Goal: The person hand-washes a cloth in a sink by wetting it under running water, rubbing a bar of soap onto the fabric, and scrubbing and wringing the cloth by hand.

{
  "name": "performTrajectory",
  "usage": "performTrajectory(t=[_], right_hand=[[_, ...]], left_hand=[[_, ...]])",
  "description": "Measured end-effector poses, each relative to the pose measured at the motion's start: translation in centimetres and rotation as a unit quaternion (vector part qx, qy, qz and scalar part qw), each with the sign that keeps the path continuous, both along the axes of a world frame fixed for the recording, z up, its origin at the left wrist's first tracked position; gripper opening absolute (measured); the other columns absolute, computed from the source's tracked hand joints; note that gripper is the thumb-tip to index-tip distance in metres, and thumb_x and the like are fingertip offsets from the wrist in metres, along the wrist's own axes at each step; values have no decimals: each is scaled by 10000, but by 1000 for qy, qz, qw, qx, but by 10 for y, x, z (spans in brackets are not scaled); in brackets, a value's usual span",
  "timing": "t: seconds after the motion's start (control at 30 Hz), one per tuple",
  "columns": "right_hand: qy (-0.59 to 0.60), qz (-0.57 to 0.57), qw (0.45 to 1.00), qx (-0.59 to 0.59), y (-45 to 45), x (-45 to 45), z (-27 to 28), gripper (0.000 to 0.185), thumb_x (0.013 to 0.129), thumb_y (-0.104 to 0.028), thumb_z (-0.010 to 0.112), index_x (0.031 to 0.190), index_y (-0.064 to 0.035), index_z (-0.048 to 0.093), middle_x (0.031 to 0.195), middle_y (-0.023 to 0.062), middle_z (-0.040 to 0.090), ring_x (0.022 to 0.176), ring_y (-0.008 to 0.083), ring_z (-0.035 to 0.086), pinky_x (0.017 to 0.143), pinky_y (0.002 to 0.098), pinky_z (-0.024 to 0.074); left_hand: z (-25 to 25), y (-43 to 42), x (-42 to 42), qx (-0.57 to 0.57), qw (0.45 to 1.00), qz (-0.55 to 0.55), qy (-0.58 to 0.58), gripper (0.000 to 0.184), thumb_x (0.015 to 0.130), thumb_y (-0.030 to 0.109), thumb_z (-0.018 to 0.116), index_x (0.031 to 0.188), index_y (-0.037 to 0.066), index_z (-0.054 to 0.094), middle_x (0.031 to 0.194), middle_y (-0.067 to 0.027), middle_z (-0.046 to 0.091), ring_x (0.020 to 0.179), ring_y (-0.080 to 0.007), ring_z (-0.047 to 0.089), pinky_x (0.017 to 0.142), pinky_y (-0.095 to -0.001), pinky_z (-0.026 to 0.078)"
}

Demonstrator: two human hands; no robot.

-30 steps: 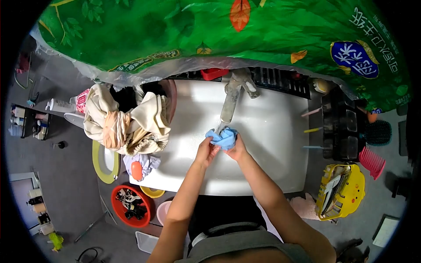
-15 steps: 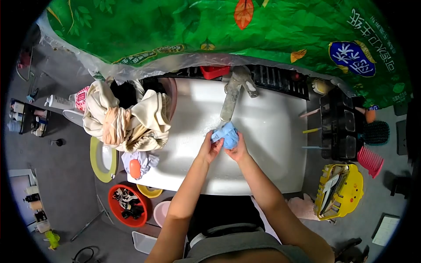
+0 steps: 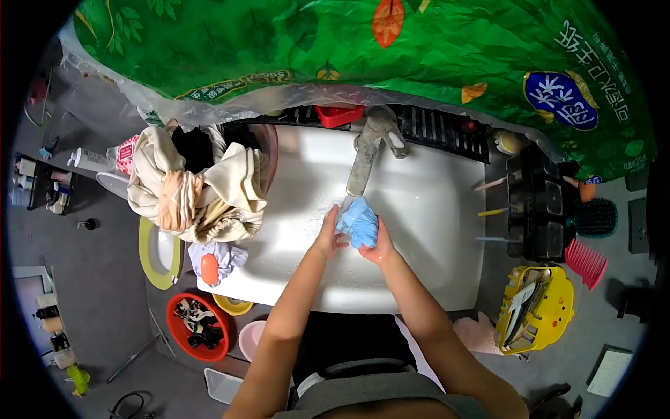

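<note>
blue cloth (image 3: 360, 223): bunched up at the center of the frame, just below the faucet (image 3: 362, 166), over the white sink (image 3: 436, 258).
right hand (image 3: 380, 246): curled in on the cloth's lower right side, holding it.
left hand (image 3: 328, 236): half-cupped at the cloth's left edge; cannot tell whether the fingers pinch it.
feel: probably light, limp, hardly fragile; slicker and heavier when soaked.
best hold: thick folds at both sides.

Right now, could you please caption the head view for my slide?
Blue cloth held between left hand and right hand by a faucet.
</note>
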State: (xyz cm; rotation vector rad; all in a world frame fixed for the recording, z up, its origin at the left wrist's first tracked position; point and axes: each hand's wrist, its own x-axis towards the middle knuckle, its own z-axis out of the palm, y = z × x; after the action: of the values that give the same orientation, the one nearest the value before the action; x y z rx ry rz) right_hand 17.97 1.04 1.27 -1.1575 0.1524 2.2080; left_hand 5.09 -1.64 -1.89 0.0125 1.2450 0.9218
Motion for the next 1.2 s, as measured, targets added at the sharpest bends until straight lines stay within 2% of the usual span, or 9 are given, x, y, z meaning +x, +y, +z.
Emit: performTrajectory(t=[0.17, 0.3, 0.4, 0.5, 0.67, 0.8, 0.9, 1.07, 1.2], right_hand=[[161, 166, 973, -7, 7, 16, -51, 418, 827, -493, 386, 998, -144, 542, 815, -11, 591, 653, 137, 571, 530, 253, 484], [-34, 95, 995, -23, 11, -5, -19, 505, 801, -559, 375, 1058, -147, 513, 882, 28, 595, 734, 202, 580, 616, 324, 491], [-43, 186, 982, -2, 9, -20, 26, 465, 802, -561, 378, 978, -161, 535, 855, -11, 580, 676, 139, 551, 508, 253, 460], [184, 154, 964, 116, 25, -2, -82, 440, 796, -505, 450, 979, -113, 527, 931, 33, 563, 789, 152, 545, 648, 280, 469], [-31, 58, 989, 134, 7, -33, -43, 272, 867, -215, 344, 1010, -60, 515, 938, 82, 564, 880, 203, 555, 817, 337, 446], [40, 108, 988, 100, 22, -23, -34, 361, 856, -334, 391, 1026, -41, 516, 955, 77, 570, 878, 220, 555, 830, 337, 430], [194, 95, 976, 38, 20, -9, -60, 330, 823, -378, 469, 941, -75, 528, 855, 51, 566, 823, 188, 552, 787, 334, 442], [-140, 20, 987, 79, -2, -32, -28, 247, 810, -302, 524, 898, -74, 558, 870, 25, 582, 772, 139, 553, 733, 277, 449], [-243, 57, 935, 253, -5, -27, -48, 205, 803, -259, 560, 847, -59, 571, 773, 15, 561, 656, 105, 516, 614, 239, 430]], left_hand=[[-4, 9, -8, 111, 967, 2, -230, 501, 789, 508, 479, 1086, 104, 493, 926, -48, 573, 809, -184, 553, 727, -309, 448], [-25, 11, 2, 171, 970, 151, 85, 244, 755, 281, 616, 761, 61, 511, 764, -35, 537, 735, -189, 520, 652, -309, 423], [-13, -1, 21, 299, 789, 171, 510, 244, 663, 101, 677, 591, 52, 450, 627, -59, 467, 632, -209, 456, 582, -318, 373], [10, -19, 47, 394, 720, 115, 559, 283, 616, 103, 695, 543, 60, 425, 614, -57, 457, 647, -251, 452, 636, -355, 369], [-7, -8, 3, 407, 679, 42, 610, 206, 684, 100, 595, 834, 58, 459, 899, -163, 457, 844, -312, 446, 730, -377, 367], [-5, 0, 22, 381, 789, 166, 451, 233, 656, 116, 627, 824, 51, 478, 952, -190, 466, 916, -321, 448, 795, -364, 366], [13, -7, 34, 457, 689, 38, 561, 215, 637, 108, 643, 737, 53, 461, 894, -157, 472, 853, -319, 437, 766, -360, 356], [-6, -2, 34, 313, 803, 71, 502, 218, 651, 80, 597, 522, 27, 429, 522, -86, 425, 525, -219, 427, 521, -293, 359], [-21, 12, 22, 172, 945, 79, 267, 170, 738, 193, 565, 676, 38, 595, 707, -82, 595, 578, -178, 521, 520, -290, 404]])
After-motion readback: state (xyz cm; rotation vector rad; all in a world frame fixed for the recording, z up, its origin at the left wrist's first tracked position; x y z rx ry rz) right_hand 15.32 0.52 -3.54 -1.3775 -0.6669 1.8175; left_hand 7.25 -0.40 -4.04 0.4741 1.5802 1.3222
